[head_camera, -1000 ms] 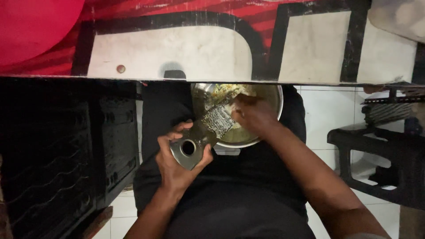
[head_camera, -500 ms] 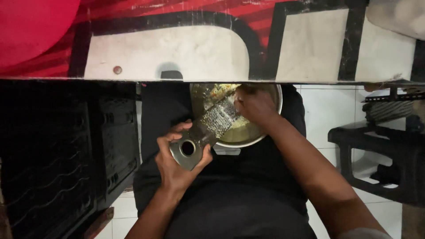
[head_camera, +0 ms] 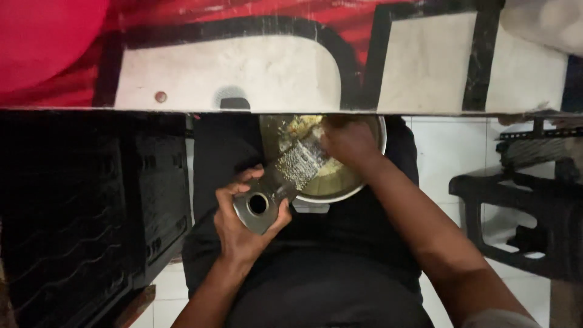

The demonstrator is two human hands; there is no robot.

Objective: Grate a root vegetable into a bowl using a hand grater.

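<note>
since the earlier frames our right hand [head_camera: 349,143] has slid up the grater [head_camera: 291,169], from the middle of the bowl [head_camera: 358,182] toward its far rim under the counter edge [head_camera: 291,110]; our left hand [head_camera: 243,222] has kept its place at the handle end.

left hand: fingers curled shut around the round handle end [head_camera: 258,205] of the flat metal grater, thumb across its near side. handle end has a dark hole in its middle. it sits just outside the bowl's near-left rim, over our lap.

grater: tilted, running from the left hand up and right into the bowl. the rough perforated face shows.

right hand: fingers bunched and pressed at the grater's upper end. whatever it presses there is hidden under the fingers; we cannot tell what it is, nor how tightly it is gripped.

bowl: round, metal, resting on our lap against dark clothing [head_camera: 316,279]. pale yellowish shreds [head_camera: 331,173] lie inside, below and beside the grater. far part of the bowl is cut off by the counter edge.

around: counter surface [head_camera: 243,67] painted red, black and white fills the top. dark wire rack [head_camera: 73,206] at left. dark plastic stool [head_camera: 522,206] on white floor tiles [head_camera: 449,146] at right.
</note>
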